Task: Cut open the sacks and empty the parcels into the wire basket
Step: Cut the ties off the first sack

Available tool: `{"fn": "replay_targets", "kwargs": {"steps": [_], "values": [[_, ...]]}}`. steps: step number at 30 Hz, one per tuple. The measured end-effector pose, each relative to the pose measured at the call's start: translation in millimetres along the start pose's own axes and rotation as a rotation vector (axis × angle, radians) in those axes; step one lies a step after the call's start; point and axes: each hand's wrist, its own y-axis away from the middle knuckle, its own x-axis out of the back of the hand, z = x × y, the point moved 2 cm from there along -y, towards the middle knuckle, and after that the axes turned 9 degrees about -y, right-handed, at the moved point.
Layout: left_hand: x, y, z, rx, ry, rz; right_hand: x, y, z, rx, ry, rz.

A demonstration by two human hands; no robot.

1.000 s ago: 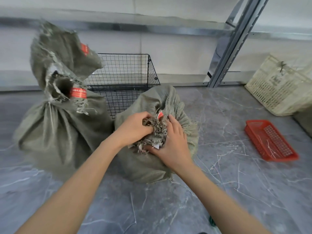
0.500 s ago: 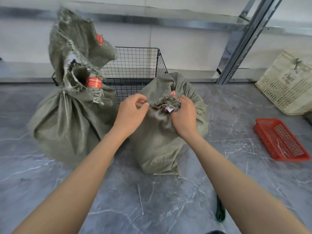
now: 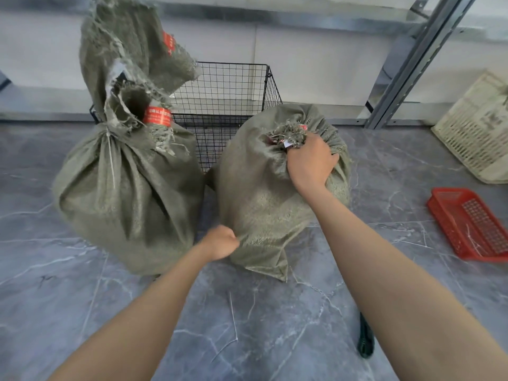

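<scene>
Two grey-green woven sacks stand on the grey marble floor in front of a black wire basket. The right sack is smaller, with a frayed, bunched neck. My right hand grips that neck from above. My left hand pinches a fold of cloth low on the same sack's left side. The left sack is taller, tied with a white cord, its frayed top standing up with red tape bands. No parcels show.
A red plastic tray lies on the floor at the right, a pale woven basket behind it. A slanted metal shelf post rises at the back right. A dark green handle lies on the floor by my right forearm.
My left hand has left the right sack's neck and dropped to grip the cloth near its bottom. My right hand stays on the neck. The view has drawn closer.
</scene>
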Motion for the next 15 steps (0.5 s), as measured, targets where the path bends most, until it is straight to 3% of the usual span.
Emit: {"fn": "replay_targets", "kwargs": {"steps": [8,15], "values": [[-96.0,-16.8,-7.0,0.076,0.207,-0.056,2.5,1.7,-0.5,0.044,0.062,-0.003],[-155.0,-16.6,2.4,0.135,0.189,-0.069,-4.7,-2.1,2.3,0.010,-0.020,0.022]]}}
